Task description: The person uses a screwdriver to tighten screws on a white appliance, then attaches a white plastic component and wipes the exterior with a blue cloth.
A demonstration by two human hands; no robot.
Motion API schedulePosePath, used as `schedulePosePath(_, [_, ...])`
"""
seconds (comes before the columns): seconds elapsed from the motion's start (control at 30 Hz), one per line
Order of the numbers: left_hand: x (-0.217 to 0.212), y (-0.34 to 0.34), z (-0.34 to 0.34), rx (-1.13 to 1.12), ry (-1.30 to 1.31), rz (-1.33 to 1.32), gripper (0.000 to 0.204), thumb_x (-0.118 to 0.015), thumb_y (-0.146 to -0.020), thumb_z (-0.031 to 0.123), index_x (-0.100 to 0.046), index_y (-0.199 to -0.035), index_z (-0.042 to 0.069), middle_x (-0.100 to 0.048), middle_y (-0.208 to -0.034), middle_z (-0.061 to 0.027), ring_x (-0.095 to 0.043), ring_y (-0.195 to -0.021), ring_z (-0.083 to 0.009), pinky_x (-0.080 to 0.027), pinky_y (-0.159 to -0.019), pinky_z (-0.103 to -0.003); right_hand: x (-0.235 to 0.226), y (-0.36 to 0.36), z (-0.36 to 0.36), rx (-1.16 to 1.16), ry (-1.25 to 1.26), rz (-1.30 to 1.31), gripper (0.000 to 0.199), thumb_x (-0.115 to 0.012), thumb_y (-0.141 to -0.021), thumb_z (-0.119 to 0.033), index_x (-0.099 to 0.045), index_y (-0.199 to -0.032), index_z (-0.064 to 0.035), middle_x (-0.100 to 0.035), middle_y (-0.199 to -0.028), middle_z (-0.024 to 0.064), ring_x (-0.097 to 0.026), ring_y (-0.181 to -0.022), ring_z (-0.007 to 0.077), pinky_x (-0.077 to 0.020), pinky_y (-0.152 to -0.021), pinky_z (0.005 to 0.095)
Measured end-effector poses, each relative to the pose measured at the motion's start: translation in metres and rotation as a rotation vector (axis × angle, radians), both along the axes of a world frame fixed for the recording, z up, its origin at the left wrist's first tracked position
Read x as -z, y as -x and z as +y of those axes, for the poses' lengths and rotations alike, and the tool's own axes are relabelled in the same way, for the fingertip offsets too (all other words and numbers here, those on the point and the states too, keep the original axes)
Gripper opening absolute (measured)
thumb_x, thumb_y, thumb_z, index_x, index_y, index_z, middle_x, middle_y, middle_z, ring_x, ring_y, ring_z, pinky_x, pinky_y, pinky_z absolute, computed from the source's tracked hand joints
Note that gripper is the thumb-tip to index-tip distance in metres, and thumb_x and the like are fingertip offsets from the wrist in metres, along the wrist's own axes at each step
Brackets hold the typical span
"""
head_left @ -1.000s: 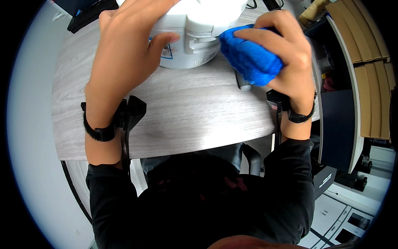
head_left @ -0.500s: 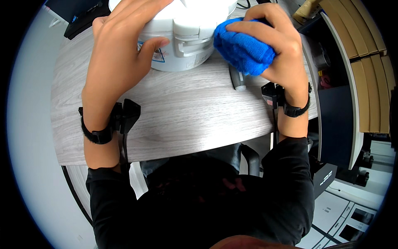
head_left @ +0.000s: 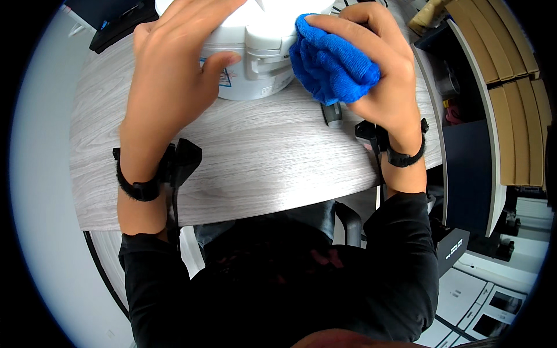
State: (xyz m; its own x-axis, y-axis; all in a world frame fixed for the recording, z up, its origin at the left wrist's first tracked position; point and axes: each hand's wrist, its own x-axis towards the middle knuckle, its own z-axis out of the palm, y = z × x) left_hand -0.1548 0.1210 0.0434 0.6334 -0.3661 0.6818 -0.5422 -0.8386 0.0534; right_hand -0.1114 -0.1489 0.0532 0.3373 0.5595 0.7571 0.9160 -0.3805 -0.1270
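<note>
A white round lidded appliance (head_left: 261, 75) stands at the far side of the desk, its top cut off by the picture's upper edge. My left hand (head_left: 180, 64) rests over its left side, fingers stretched across the lid and thumb along the front wall; some fingertips are out of view. A bunched blue cloth (head_left: 333, 64) is gripped in my right hand (head_left: 383, 64), against the appliance's right front beside the latch (head_left: 267, 64). Beneath the cloth a dark grey handle-like piece (head_left: 332, 116) pokes out; the rest of it is hidden.
The wood-grain desk (head_left: 255, 156) curves toward me. On its right is a dark shelf unit (head_left: 467, 168) holding a clear cup-like container (head_left: 447, 81) and a red item (head_left: 452, 111). Cardboard boxes (head_left: 516, 133) stand farther right. A black device (head_left: 116, 26) sits at the far left.
My right hand has shifted the cloth left, closer to the appliance's front latch. The appliance and my left hand sit slightly farther right in the picture.
</note>
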Motion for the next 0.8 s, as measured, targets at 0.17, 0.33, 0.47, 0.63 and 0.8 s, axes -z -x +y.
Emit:
schedulePosePath(0.17, [-0.022, 0.022, -0.030, -0.100, 0.045, 0.128, 0.064, -0.081, -0.067, -0.001, -0.064, -0.129, 0.002, -0.065, -0.135, -0.0141, -0.056, -0.131, -0.0300, -0.036, -0.095, -0.045, 0.003, 0.016, 0.010, 0.098, 0.064, -0.161, 0.058, -0.088, -0.057, -0.008, -0.077, -0.114, -0.0137, -0.064, -0.102, 0.0107, -0.064, -0.093, 0.0285, -0.0543, -0.079, 0.0381])
schedulePosePath(0.33, [-0.017, 0.028, -0.047, -0.132, 0.093, -0.016, 0.061, -0.079, -0.067, -0.001, -0.065, -0.126, 0.003, -0.067, -0.131, -0.0130, -0.058, -0.127, -0.0293, -0.036, -0.090, -0.044, 0.005, 0.025, 0.020, 0.173, 0.092, -0.250, 0.062, -0.089, -0.055, -0.009, -0.076, -0.116, -0.0138, -0.062, -0.104, 0.0110, -0.062, -0.093, 0.0297, -0.0531, -0.077, 0.0386])
schedulePosePath(0.47, [-0.002, 0.018, -0.049, -0.181, 0.055, -0.145, 0.059, -0.078, -0.067, 0.000, -0.066, -0.125, 0.003, -0.068, -0.128, -0.0128, -0.060, -0.124, -0.0290, -0.035, -0.087, -0.043, 0.009, 0.035, 0.029, 0.178, 0.131, -0.273, 0.065, -0.091, -0.055, -0.012, -0.075, -0.118, -0.0143, -0.061, -0.104, 0.0100, -0.061, -0.091, 0.0292, -0.0530, -0.075, 0.0386])
schedulePosePath(0.63, [-0.001, 0.015, -0.043, -0.184, 0.035, -0.093, 0.058, -0.078, -0.068, 0.000, -0.066, -0.125, 0.002, -0.069, -0.126, -0.0137, -0.060, -0.123, -0.0291, -0.035, -0.087, -0.043, 0.020, 0.034, 0.033, 0.164, 0.173, -0.248, 0.063, -0.090, -0.057, -0.014, -0.075, -0.118, -0.0134, -0.061, -0.103, 0.0103, -0.061, -0.092, 0.0281, -0.0531, -0.076, 0.0386])
schedulePosePath(0.8, [-0.008, 0.023, -0.047, -0.188, 0.017, -0.068, 0.062, -0.081, -0.067, 0.001, -0.065, -0.127, 0.002, -0.067, -0.130, -0.0141, -0.058, -0.125, -0.0285, -0.035, -0.088, -0.042, 0.033, 0.024, 0.028, -0.001, 0.162, -0.145, 0.042, -0.077, -0.065, 0.000, -0.075, -0.106, -0.0092, -0.059, -0.094, 0.0075, -0.057, -0.084, 0.0258, -0.0444, -0.071, 0.0359])
